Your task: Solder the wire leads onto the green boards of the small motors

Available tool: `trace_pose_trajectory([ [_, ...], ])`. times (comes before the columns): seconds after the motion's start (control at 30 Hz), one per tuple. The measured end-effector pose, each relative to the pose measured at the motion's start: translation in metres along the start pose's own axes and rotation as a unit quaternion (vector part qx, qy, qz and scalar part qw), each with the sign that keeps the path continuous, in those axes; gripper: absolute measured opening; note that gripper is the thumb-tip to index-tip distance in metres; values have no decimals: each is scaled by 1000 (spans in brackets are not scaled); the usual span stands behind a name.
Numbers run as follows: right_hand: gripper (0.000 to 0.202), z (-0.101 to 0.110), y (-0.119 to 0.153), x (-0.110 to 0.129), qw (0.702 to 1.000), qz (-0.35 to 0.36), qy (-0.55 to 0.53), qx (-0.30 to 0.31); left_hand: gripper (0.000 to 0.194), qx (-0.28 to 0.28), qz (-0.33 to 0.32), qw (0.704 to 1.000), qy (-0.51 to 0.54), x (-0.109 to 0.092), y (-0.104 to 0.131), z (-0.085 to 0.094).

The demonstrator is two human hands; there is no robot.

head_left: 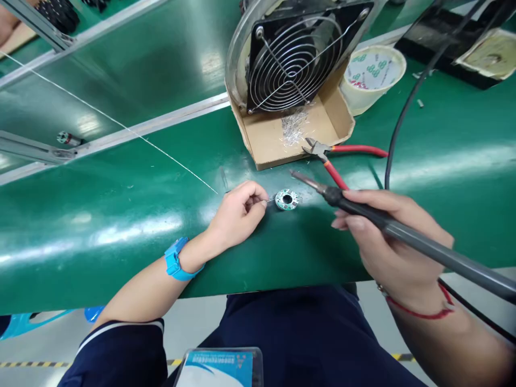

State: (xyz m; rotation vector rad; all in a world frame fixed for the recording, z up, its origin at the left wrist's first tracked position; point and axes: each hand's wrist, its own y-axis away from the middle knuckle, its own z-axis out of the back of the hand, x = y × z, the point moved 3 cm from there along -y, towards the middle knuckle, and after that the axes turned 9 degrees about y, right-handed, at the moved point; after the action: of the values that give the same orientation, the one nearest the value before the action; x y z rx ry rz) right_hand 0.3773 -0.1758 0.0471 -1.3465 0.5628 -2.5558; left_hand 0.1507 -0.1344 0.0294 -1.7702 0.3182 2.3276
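A small round circuit board with a dark centre hole lies on the green table. Just left of it, my left hand pinches a thin solder wire whose end reaches the board's left edge. My right hand is wrapped round a soldering iron. The iron's tip is above and to the right of the board, apart from it. Red-handled cutters lie behind the iron, jaws at the edge of a cardboard tray.
The cardboard tray holds wire clippings below a black fan. A tape roll stands right of it. A black cable crosses the right side; a white string stretches across the left.
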Motion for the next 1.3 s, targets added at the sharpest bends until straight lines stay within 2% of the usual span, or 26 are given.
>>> trace_pose_trajectory([
  [0.13,26,6,18,-8,998,-51,-24,-17,14,-7,-31,999,-24,-2,0,2],
  [0.3,23,5,23,-8,995,-94,-19,8,15,-11,-42,998,-39,-1,-1,2],
  [0.53,23,8,22,-3,997,-55,40,24,17,3,-81,994,-79,-4,-1,-4],
  [0.67,20,10,20,-1,997,-33,55,36,16,24,-80,995,-46,1,-1,-6],
  [0.8,17,11,11,5,996,-10,72,41,44,79,-78,993,-38,4,-4,-9],
  [0.87,15,11,4,9,996,-7,81,45,42,99,-82,990,-63,3,-6,-10],
  [1.0,11,14,-6,16,994,-10,95,54,36,83,-71,992,-66,6,-6,-13],
  [1.17,10,18,0,19,994,-43,91,50,35,72,-65,994,-57,9,-6,-15],
  [1.23,12,19,1,13,994,-79,79,20,35,73,-62,994,-56,9,-6,-15],
  [1.3,20,20,-6,4,991,-72,110,-16,35,74,-54,994,-59,10,-7,-15],
])
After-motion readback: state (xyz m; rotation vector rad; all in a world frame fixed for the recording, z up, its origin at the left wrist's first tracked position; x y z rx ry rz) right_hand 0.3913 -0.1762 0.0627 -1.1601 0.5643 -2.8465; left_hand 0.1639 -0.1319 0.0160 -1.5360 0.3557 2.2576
